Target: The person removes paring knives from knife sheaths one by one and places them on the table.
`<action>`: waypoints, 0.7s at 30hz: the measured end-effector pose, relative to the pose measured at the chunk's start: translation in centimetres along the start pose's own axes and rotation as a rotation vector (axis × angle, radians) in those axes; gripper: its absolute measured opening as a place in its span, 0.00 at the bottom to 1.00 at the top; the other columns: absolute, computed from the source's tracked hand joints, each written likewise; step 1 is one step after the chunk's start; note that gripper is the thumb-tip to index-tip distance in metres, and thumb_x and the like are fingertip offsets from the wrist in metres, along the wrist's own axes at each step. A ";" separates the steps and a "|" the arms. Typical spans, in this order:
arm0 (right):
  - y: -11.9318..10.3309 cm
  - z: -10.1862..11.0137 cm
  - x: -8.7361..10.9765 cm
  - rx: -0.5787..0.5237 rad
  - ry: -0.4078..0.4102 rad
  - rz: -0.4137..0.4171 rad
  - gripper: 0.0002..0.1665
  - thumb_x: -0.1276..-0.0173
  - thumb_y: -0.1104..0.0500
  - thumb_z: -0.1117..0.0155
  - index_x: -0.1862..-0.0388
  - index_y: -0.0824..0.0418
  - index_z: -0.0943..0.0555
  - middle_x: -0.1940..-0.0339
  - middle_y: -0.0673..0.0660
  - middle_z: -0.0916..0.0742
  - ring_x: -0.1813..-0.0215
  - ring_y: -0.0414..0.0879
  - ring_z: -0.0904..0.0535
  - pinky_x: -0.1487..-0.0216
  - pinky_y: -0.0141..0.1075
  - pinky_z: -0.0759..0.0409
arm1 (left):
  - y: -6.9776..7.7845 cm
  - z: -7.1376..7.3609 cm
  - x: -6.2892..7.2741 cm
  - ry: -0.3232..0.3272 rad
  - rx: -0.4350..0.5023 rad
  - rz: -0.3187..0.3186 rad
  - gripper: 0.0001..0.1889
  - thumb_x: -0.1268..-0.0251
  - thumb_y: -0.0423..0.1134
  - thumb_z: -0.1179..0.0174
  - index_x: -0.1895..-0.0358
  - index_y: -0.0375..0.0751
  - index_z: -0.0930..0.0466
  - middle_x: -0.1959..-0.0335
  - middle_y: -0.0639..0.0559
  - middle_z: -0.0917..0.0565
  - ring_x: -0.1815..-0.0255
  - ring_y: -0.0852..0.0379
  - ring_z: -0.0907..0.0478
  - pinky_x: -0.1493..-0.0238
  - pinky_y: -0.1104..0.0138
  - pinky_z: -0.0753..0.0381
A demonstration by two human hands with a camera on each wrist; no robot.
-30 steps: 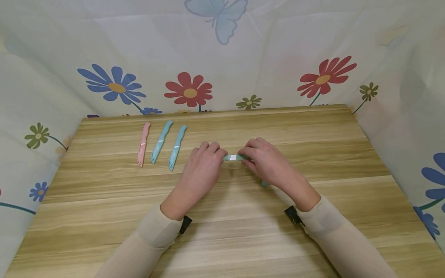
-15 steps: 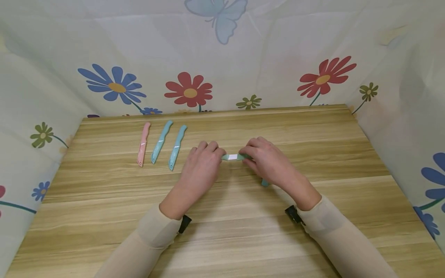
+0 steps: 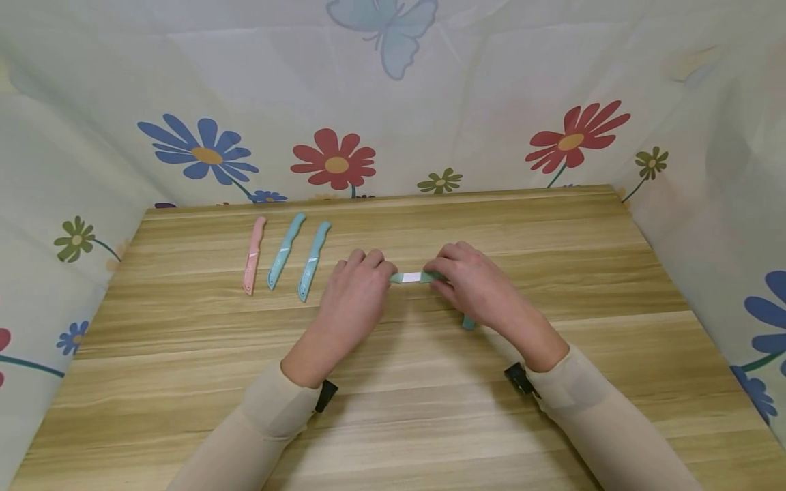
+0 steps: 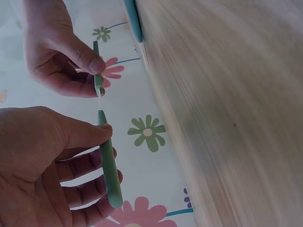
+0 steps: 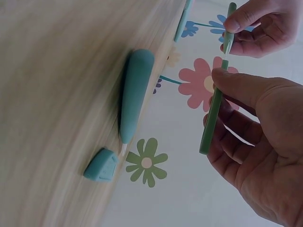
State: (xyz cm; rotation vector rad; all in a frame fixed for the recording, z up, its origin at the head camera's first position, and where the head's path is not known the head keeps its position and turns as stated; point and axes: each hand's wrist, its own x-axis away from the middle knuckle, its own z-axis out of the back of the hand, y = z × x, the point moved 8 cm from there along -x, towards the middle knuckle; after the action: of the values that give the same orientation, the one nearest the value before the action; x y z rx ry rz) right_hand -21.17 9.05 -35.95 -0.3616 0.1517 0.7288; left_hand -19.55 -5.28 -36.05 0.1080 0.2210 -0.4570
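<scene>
My left hand [image 3: 356, 293] pinches the green handle of a small knife [image 4: 110, 170] between thumb and fingers. My right hand [image 3: 473, 279] grips the green sheath [image 5: 215, 113] at the blade end. A short strip of white blade [image 3: 411, 277] shows between handle and sheath, held over the table. Below my right hand lies a teal-handled tool [image 5: 136, 94] with a slim pale part at its end. Beside that pale part is a teal wedge-shaped piece [image 5: 102, 165]. In the head view my right hand hides most of these two.
A pink sheathed knife [image 3: 254, 256] and two teal sheathed knives, one in the middle [image 3: 286, 251] and one on the right [image 3: 314, 261], lie in a row at the table's back left. Flower-printed cloth [image 3: 479, 102] surrounds the wooden table [image 3: 393, 416] at the back and sides.
Slightly more white blade shows between handle and sheath than a second ago, my two hands having drawn a little apart. The knives on the table have stayed put.
</scene>
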 end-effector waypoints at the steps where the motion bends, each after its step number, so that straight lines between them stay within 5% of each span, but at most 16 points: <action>1: 0.0 0.0 0.0 0.000 -0.002 -0.004 0.13 0.33 0.63 0.21 0.50 0.62 0.09 0.55 0.56 0.13 0.54 0.51 0.20 0.53 0.41 0.18 | 0.0 0.0 0.0 -0.003 0.001 0.005 0.09 0.30 0.31 0.30 0.50 0.42 0.09 0.58 0.49 0.17 0.58 0.49 0.25 0.64 0.60 0.23; 21: 0.9 0.2 0.1 -0.006 -0.021 -0.043 0.13 0.32 0.62 0.21 0.49 0.62 0.10 0.55 0.55 0.13 0.53 0.51 0.20 0.52 0.42 0.17 | -1.0 0.2 0.0 -0.008 0.019 0.045 0.09 0.31 0.29 0.31 0.50 0.40 0.11 0.54 0.47 0.15 0.57 0.46 0.24 0.61 0.56 0.21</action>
State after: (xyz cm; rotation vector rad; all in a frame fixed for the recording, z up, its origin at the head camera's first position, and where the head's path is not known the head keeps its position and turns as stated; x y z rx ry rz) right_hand -21.72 9.80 -36.05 -0.3618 0.1218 0.6901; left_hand -19.98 -6.17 -35.93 0.1291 0.2065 -0.4150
